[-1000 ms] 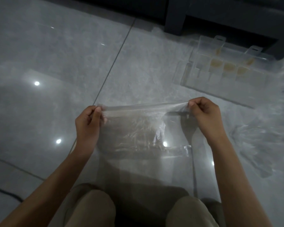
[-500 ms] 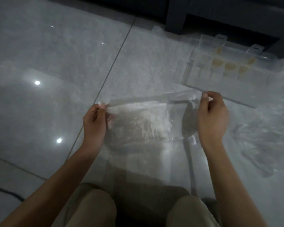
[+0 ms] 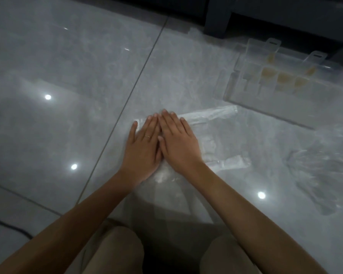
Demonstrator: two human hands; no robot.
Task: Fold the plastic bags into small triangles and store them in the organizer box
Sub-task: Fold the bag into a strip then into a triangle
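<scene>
A black cable (image 3: pixel 10 227) crosses the near-left corner of the glossy grey tiled floor (image 3: pixel 67 66), where ceiling lights show as bright spots. My left hand (image 3: pixel 142 149) lies palm down at the centre, fingers straight and held close together with a thin ring (image 3: pixel 147 136) on one of them, pressing on the left part of a clear plastic bag (image 3: pixel 208 115). My right hand (image 3: pixel 178 143) lies flat just beside it, fingers also straight and close, the two hands touching along their inner edges; neither holds anything. The plastic bag is spread flat on the floor directly in front of me, reaching from under my palms to the right and back toward my knees (image 3: pixel 115 252), which show at the near edge. Far right, well apart from the bag, sits the clear organizer box (image 3: pixel 281 84); several compartments hold yellowish shapes too blurred to identify. Right of the bag, crumpled clear plastic (image 3: pixel 321 175) lies loose on the floor. Dark furniture (image 3: pixel 216 14) stands along the far edge.
</scene>
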